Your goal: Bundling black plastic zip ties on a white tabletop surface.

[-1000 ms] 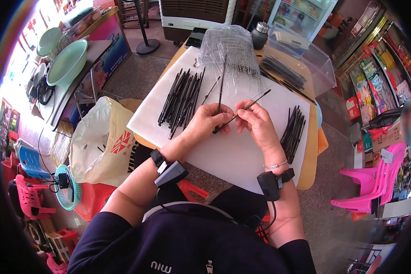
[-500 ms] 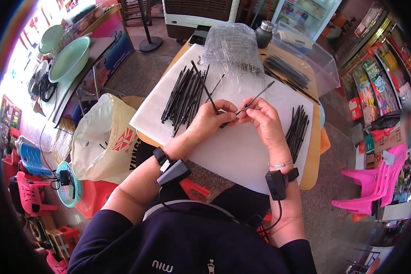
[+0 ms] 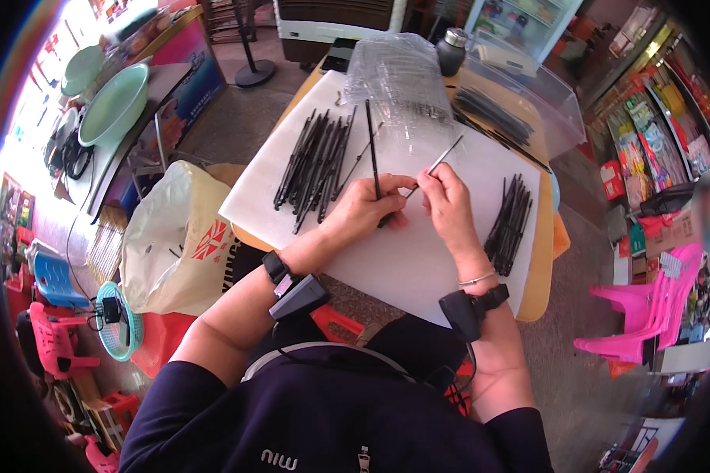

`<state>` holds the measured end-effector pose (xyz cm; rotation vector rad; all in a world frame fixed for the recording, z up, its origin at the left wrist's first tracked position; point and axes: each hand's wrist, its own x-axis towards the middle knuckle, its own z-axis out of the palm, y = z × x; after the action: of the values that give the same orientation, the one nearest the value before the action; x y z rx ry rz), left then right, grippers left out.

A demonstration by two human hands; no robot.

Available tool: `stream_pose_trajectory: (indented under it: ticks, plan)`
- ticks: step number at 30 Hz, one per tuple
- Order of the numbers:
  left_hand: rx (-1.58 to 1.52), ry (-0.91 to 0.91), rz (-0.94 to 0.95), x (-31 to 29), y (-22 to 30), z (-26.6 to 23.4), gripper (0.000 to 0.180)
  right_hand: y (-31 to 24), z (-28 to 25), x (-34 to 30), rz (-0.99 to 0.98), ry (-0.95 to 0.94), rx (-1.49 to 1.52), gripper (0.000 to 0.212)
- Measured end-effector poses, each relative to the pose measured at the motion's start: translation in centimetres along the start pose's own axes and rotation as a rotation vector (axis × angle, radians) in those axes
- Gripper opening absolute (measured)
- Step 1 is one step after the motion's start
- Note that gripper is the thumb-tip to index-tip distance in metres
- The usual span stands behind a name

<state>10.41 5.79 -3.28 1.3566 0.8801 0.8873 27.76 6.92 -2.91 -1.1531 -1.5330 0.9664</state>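
Note:
My left hand is closed round a thin black stick that points up and away from me. Close by, my right hand pinches a thin dark stick with a pale sheen, tilted up to the right. Its lower end reaches toward my left fingertips; whether they touch it I cannot tell. A bundle of similar black sticks lies left of my hands on a white board, with a single thin stick beside it. Another pile of black sticks rests at the board's right side.
Clear plastic wrapping lies at the board's far edge, near a dark bottle. A clear plastic box and more dark sticks are behind right. A pale bag stands left, a pink chair right.
The stick in my left hand has swung from leaning left to nearly upright. My right hand has drawn slightly closer to me, its stick steeper. The view has shifted a little.

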Motion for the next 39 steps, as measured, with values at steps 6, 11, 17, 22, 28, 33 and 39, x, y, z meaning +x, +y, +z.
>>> stream_pose_trajectory:
  ticks: [6, 11, 17, 22, 28, 33, 39]
  plan:
    - [-0.138, 0.107, 0.028, -0.1, -0.4, 0.0, 0.029, -0.3, 0.4, 0.9, 0.242, 0.057, 0.199, 0.025]
    - [0.292, -0.062, 0.110, -0.6, -0.4, 0.8, 0.030, 1.6, 0.8, 0.0, -0.023, 0.195, -0.268, 0.029]
    - [0.498, 0.047, 0.321, -2.6, 2.1, -0.3, 0.026, -0.3, -9.2, -1.8, 0.450, 0.281, -0.349, 0.037]
    - [0.904, 0.436, 0.166, -5.0, 2.5, -6.5, 0.019, 1.8, -13.3, -2.6, 0.347, 0.236, -1.113, 0.034]
    - [1.265, 0.380, -0.038, -6.6, 1.8, -7.6, 0.017, -1.0, -5.3, -1.5, 0.100, 0.085, -0.941, 0.029]
    - [1.107, 0.504, 0.127, -7.6, 2.1, -7.3, 0.013, -2.0, 3.3, -1.4, -0.141, -0.184, -0.437, 0.019]
    - [0.815, 0.619, 0.239, -9.7, 3.3, -6.8, 0.010, -4.7, 9.3, -1.8, 0.431, -0.474, 0.188, 0.024]
